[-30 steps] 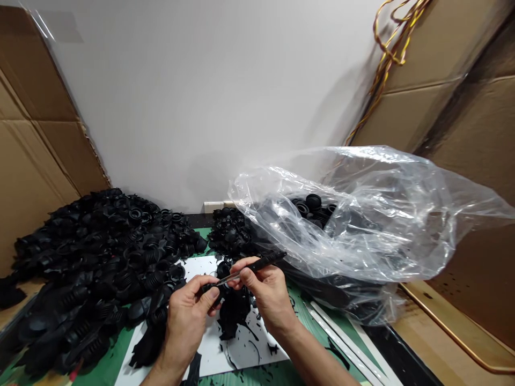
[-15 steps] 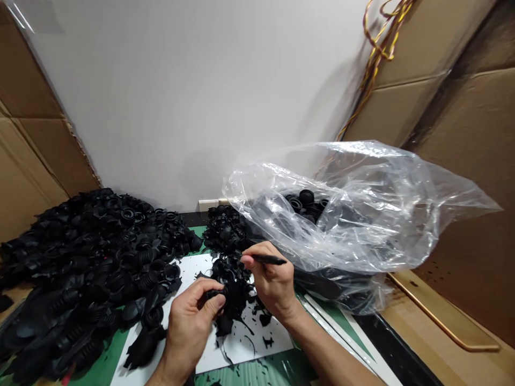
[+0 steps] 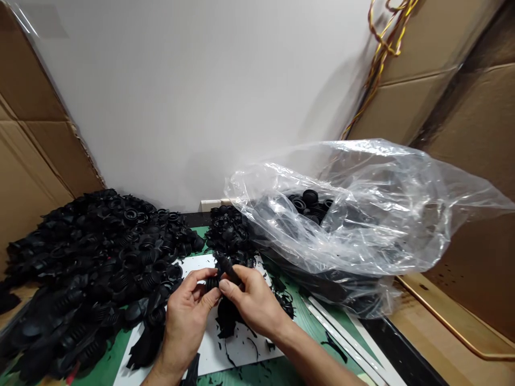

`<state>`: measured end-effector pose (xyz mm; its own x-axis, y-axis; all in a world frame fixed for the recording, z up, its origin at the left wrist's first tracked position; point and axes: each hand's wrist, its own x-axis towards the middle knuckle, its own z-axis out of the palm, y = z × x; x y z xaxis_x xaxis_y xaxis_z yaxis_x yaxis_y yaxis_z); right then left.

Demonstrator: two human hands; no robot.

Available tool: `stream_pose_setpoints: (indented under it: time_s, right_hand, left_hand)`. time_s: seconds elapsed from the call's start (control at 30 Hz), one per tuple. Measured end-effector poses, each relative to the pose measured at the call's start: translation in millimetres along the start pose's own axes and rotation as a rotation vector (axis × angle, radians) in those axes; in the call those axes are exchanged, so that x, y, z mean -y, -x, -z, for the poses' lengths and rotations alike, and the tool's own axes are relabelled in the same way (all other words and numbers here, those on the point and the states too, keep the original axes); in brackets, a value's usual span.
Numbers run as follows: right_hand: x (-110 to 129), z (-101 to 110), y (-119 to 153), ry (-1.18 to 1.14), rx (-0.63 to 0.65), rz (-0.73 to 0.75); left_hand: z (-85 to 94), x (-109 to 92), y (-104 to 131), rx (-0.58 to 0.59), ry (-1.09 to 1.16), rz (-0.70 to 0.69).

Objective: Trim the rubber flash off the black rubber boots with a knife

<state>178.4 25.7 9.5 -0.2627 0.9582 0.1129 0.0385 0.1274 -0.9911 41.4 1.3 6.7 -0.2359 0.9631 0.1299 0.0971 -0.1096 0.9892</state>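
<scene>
A small ribbed black rubber part point(image 3: 211, 282) is pinched between the thumb and fingers of my left hand point(image 3: 190, 311). My right hand point(image 3: 251, 297) grips a dark pen-like tool point(image 3: 228, 266), with its thumb against the rubber part. Both hands meet above a white sheet point(image 3: 215, 356) strewn with thin black scraps point(image 3: 227, 320). To the left lies a large heap of black rubber parts point(image 3: 116, 246), many with ragged flaps around them. The tool's working tip is too dark to make out.
A clear plastic bag point(image 3: 362, 230) holding black round parts stands at the right. More black pieces point(image 3: 227, 228) lie behind the hands. White strips point(image 3: 346, 338) run along the green mat point(image 3: 298, 370). Cardboard point(image 3: 475, 123) rises on both sides.
My right hand has come down and left to meet my left hand, and the tool now points up and left by the rubber part. The view has shifted slightly.
</scene>
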Motion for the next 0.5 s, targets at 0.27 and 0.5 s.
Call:
stream_pose_setpoints:
  time_s: [0.27,0.5]
  right_hand:
    - [-0.5,-10.9,2.3,-0.423,0.012,-0.176]
    - [-1.0,-13.9,1.7,-0.562,0.057,-0.300]
  left_hand:
    - [-0.8,-7.0,-0.7,-0.050,0.087,0.090]
    - [-0.3,-5.1,-2.1,-0.051,0.161,0.166]
